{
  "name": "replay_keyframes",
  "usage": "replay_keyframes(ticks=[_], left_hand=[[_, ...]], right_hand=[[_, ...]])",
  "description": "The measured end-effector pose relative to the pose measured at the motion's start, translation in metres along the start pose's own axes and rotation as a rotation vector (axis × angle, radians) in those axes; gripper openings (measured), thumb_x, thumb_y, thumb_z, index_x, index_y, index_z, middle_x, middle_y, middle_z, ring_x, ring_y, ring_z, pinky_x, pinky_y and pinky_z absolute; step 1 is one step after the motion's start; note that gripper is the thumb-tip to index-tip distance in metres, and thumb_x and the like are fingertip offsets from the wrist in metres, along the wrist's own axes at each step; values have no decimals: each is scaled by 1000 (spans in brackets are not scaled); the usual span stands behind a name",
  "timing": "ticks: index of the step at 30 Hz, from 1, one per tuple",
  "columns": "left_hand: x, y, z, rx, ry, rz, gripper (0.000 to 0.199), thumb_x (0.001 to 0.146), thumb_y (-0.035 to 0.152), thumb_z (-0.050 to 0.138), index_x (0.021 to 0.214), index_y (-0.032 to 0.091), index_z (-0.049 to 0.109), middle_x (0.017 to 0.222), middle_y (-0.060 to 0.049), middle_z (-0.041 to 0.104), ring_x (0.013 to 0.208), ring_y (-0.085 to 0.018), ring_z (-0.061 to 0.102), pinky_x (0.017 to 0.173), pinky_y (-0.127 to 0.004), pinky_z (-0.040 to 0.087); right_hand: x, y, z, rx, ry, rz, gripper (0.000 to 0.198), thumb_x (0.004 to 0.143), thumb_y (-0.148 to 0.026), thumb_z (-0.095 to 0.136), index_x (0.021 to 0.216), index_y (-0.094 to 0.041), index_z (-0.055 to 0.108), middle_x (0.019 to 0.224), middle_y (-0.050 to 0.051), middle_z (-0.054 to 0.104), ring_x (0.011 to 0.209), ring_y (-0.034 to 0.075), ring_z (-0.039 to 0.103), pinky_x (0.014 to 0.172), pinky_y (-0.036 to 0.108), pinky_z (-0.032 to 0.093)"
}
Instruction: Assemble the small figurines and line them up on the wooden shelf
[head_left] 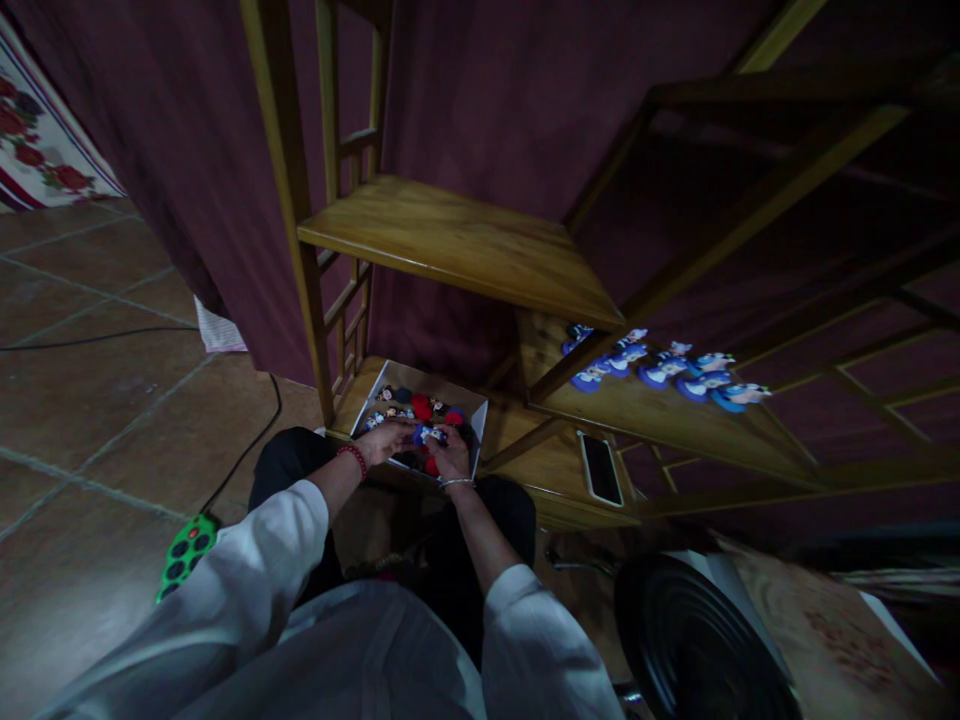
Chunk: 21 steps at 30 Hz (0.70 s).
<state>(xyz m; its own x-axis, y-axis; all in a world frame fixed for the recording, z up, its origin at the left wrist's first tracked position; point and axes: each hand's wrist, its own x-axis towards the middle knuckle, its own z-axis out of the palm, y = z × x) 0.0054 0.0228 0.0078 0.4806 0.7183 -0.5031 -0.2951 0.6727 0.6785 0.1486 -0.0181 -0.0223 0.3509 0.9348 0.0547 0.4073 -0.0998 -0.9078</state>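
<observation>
A white open box stands on the low wooden shelf in front of me, with several small figurines in it, some red and some dark. Over the box a small blue-and-white figurine is between my two hands. My right hand, with a pale bracelet at the wrist, is closed on its right side. From the left, the fingers of my left hand, a red bead bracelet on its wrist, close on the same figurine. My fingertips are small and dim here.
Several blue-based figurines stand in rows on the shelf to the right. A phone lies on the low shelf. Above the box juts a wooden shelf board. A green power strip is on the floor; a black round stool stands right.
</observation>
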Motion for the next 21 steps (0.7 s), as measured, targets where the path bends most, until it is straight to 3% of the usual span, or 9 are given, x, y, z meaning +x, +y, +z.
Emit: replay_keyframes(ticks=[21], left_hand=[[-17,-2,4,-295,-80,102,18,75,0,52,86,12,60,79,-5,65,74,-13,62,75,-28,49]], right_hand=[[-6,-44,-11,-47,24,-2,22,66,-31,55,86,-23,54,83,0,61,75,15,57,74,29,45]])
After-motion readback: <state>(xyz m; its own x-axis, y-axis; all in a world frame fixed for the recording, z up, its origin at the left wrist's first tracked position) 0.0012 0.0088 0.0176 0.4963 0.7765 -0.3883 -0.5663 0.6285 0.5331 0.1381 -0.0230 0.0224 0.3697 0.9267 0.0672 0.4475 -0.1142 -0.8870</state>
